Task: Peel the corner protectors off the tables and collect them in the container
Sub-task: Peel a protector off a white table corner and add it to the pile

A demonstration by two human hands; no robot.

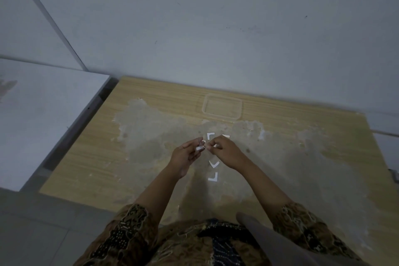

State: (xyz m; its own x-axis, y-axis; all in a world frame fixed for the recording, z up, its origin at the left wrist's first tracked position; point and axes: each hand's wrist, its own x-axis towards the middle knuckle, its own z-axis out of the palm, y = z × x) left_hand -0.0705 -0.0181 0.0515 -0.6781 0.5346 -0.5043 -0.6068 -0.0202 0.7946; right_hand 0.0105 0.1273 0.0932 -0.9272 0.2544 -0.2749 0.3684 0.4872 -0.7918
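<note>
Four white L-shaped corner protectors lie loose on the wooden table (151, 170): one (210, 136) just beyond the hands, one (226, 136) partly hidden behind the right hand, one (214, 164) between the wrists, one (213, 177) nearer the body. Fifth protector (199, 148): held between both hands above the table top. Left hand (187, 153): fingers curled, pinching the white piece at its fingertips. Right hand (224, 151): fingers bent, tips meeting the same piece; whether it actually grips cannot be told. Clear container (222, 106): rectangular, rounded corners, at the far edge of the table near the wall, well apart from the hands. Table surface: wood-grain laminate, a large worn grey patch across the middle. White table (43, 114): stands to the left, just beside the wooden one, a narrow gap between them. Wall (216, 28): plain grey-white, a few small marks. Sleeves (133, 231): brown patterned fabric. Writing or labels: none legible.
</note>
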